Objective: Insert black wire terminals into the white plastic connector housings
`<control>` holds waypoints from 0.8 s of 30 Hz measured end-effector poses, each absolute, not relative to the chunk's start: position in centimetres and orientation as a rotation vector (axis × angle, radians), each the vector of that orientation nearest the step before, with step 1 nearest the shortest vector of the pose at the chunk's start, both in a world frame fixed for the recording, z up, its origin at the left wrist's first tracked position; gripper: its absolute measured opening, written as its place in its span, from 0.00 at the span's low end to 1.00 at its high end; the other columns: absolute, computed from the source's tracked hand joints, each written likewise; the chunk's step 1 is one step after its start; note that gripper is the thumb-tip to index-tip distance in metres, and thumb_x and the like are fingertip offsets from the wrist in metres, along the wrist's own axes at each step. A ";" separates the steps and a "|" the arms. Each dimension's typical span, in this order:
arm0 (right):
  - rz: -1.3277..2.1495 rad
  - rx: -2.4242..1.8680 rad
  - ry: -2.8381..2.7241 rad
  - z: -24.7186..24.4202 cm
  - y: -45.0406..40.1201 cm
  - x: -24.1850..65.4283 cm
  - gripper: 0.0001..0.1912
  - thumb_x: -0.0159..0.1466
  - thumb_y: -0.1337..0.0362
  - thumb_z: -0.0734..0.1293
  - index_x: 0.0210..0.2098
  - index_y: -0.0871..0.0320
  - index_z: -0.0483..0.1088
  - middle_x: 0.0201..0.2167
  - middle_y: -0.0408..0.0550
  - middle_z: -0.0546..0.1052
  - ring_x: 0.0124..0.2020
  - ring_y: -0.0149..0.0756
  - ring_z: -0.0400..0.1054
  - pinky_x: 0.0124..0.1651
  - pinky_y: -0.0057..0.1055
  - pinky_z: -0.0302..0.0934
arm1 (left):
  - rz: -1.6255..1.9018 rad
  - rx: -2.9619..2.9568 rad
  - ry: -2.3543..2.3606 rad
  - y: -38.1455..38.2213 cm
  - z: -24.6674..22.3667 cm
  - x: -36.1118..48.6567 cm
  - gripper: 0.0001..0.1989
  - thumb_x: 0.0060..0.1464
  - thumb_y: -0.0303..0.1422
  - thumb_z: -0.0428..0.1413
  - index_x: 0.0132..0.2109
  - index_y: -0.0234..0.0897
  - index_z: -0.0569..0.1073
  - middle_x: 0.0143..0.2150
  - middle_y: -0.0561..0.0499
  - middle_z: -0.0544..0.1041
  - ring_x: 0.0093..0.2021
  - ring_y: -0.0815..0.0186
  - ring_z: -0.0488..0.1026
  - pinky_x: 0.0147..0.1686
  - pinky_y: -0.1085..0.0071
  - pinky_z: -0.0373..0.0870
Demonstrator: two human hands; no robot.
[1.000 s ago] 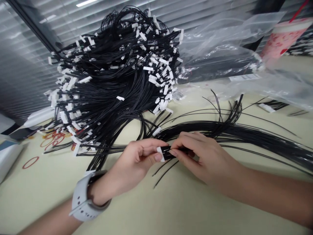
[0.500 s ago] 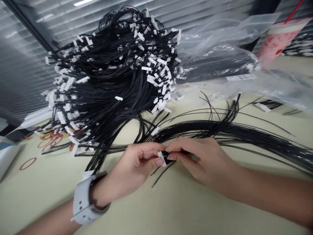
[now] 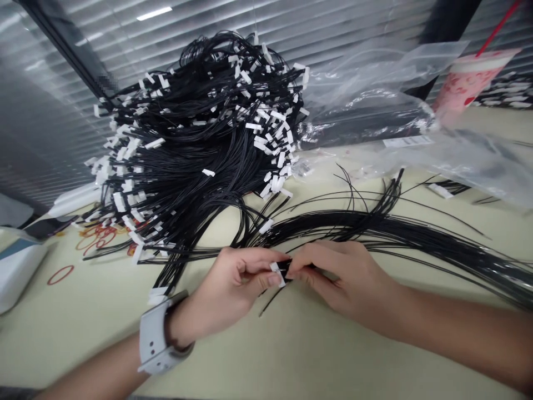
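Item: one small white plastic wire connector (image 3: pixel 275 268) with black leads, held just in front of the large tangled heap of black wires with white connectors (image 3: pixel 200 139), too many to count. Left hand (image 3: pixel 227 291): nearly closed, thumb and fingertips pinching the connector; one white-strapped smartwatch (image 3: pixel 155 341) on its wrist. Right hand (image 3: pixel 339 280): nearly closed, fingertips on the black leads beside the connector, the exact hold partly hidden. A short, steady pinch close to the connector seems best here, with the leads kept from snagging. Right of the heap: one long fan of black wires (image 3: pixel 387 230), running to the hands; at least one clear plastic bag (image 3: pixel 366 116); one pink patterned cup (image 3: pixel 468 83) with one red straw (image 3: pixel 497 28). Left of the heap: one lone red rubber band (image 3: pixel 60 274) and an uncounted tangle of red rubber bands (image 3: pixel 97 238), both on one cream desk (image 3: pixel 333 355).
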State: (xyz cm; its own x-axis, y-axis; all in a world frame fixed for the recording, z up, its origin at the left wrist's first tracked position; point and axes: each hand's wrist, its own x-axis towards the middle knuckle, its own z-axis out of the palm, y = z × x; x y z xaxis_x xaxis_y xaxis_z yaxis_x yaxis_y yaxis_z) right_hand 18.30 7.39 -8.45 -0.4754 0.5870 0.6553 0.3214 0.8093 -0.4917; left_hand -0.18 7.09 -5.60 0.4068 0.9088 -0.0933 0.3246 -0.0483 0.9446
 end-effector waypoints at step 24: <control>0.463 -0.991 -2.048 -6.7 7.9 18.6 0.06 0.62 0.71 0.61 0.31 0.58 0.69 0.29 0.42 0.73 0.29 0.27 0.66 0.31 0.25 0.59 | 0.737 1.536 1.069 8.3 -5.5 -0.2 0.14 0.53 0.27 0.54 0.48 0.31 0.68 0.36 0.48 0.76 0.37 0.68 0.72 0.39 0.71 0.67</control>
